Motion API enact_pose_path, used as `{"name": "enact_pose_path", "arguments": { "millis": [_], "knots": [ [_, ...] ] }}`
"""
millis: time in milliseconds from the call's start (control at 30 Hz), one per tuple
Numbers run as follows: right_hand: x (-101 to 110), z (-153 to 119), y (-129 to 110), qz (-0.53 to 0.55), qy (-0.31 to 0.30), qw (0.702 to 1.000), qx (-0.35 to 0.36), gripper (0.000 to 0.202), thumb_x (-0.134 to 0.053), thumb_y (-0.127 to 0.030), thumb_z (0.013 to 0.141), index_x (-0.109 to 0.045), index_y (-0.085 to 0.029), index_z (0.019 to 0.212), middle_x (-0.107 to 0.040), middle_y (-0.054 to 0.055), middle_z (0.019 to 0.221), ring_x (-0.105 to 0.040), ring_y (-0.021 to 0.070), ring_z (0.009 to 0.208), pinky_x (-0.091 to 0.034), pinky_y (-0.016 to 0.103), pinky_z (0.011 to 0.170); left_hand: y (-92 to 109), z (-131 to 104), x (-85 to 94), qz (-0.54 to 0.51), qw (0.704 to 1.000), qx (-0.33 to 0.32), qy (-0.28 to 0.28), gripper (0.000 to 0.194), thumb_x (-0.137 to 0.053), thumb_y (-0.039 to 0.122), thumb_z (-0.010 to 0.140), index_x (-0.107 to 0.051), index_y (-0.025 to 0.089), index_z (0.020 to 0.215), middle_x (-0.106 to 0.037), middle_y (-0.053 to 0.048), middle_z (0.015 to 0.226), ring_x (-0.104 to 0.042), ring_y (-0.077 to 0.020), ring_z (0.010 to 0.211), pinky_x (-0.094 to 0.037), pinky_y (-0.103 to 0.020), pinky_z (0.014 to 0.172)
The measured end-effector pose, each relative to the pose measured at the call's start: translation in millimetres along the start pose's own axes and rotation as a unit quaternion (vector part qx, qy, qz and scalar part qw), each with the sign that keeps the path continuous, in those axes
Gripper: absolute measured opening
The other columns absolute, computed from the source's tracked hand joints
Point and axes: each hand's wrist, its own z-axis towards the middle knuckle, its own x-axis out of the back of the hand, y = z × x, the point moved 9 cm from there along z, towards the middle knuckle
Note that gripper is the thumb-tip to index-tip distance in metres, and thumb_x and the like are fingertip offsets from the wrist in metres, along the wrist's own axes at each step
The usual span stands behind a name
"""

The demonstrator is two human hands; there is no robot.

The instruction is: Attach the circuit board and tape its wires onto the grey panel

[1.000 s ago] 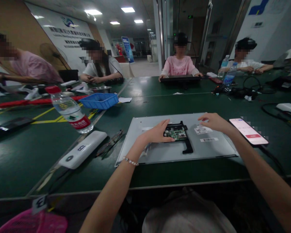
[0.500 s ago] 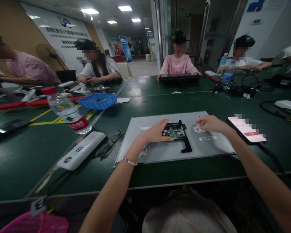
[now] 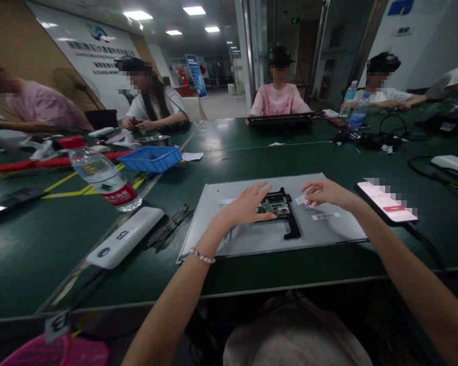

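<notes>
On the table lies a flat grey panel (image 3: 252, 242), shaped like the back of a display. A green circuit board (image 3: 277, 206) in a black bracket (image 3: 293, 226) sits on its middle. My left hand (image 3: 248, 205) rests over the left part of the board with its fingers spread, hiding that part. To the right of the bracket, my right hand (image 3: 322, 193) hovers low over the panel, thumb and fingers curled together. A white printed label (image 3: 301, 200) shows beside those fingertips; whatever they pinch is too small to make out. A barcode sticker (image 3: 325, 216) lies just below that hand.
Left of the panel are folded glasses (image 3: 170, 226), a white power bank (image 3: 125, 238) and a water bottle (image 3: 105, 178). A blue tray (image 3: 150, 160) stands beyond. A phone (image 3: 387, 202) with a cable lies at right. Several people sit across the table.
My right hand has shifted slightly left, covering more of the label. My left hand's fingers have lifted and spread a little. The view has moved slightly.
</notes>
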Motion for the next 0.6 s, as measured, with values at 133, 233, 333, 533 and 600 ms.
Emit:
{"name": "enact_pose_path", "arguments": {
  "millis": [133,233,333,533,600],
  "knots": [
    [-23,0,-1,0.047,-0.060,0.997,-0.013,0.025,-0.067,-0.026,0.076,-0.066,-0.017,0.099,-0.071,0.008,0.085,-0.067,0.0166,0.077,-0.052,0.022,0.061,23,4,2.7,0.035,0.998,-0.037,0.019,0.070,-0.042,0.057,0.089,-0.022,0.020,0.145,-0.023,-0.012,0.151,-0.023,-0.0267,0.137,-0.020,-0.040,0.111],
    [-26,4,2,0.049,-0.044,0.998,-0.019,0.022,-0.068,-0.028,0.075,-0.067,-0.015,0.093,-0.071,0.009,0.081,-0.067,0.0165,0.073,-0.051,0.021,0.056,40,7,2.3,0.057,0.995,-0.073,0.029,0.067,-0.044,0.055,0.090,-0.026,0.019,0.143,-0.030,-0.012,0.148,-0.027,-0.0261,0.136,-0.020,-0.040,0.111],
    [-25,6,5,0.041,-0.027,0.999,-0.021,0.021,-0.068,-0.026,0.074,-0.068,-0.013,0.091,-0.072,0.009,0.079,-0.067,0.0166,0.071,-0.050,0.021,0.054,53,8,0.9,0.067,0.992,-0.098,0.033,0.061,-0.043,0.052,0.091,-0.030,0.021,0.142,-0.032,-0.012,0.146,-0.027,-0.0261,0.135,-0.021,-0.041,0.111],
    [-30,3,1,0.041,-0.028,0.998,-0.035,0.017,-0.067,-0.023,0.074,-0.066,-0.013,0.088,-0.071,0.009,0.081,-0.069,0.0173,0.074,-0.050,0.020,0.054,67,8,-6.6,0.071,0.989,-0.122,0.031,0.049,-0.041,0.047,0.094,-0.038,0.025,0.137,-0.036,-0.010,0.144,-0.030,-0.0263,0.134,-0.024,-0.045,0.109],
    [-31,1,-1,0.036,-0.025,0.998,-0.037,0.017,-0.067,-0.022,0.074,-0.065,-0.013,0.088,-0.071,0.009,0.079,-0.069,0.0173,0.073,-0.050,0.020,0.053,68,9,-9.5,0.066,0.990,-0.122,0.032,0.044,-0.042,0.044,0.094,-0.043,0.024,0.133,-0.039,-0.010,0.142,-0.032,-0.0254,0.133,-0.024,-0.043,0.109]
  ]
}}
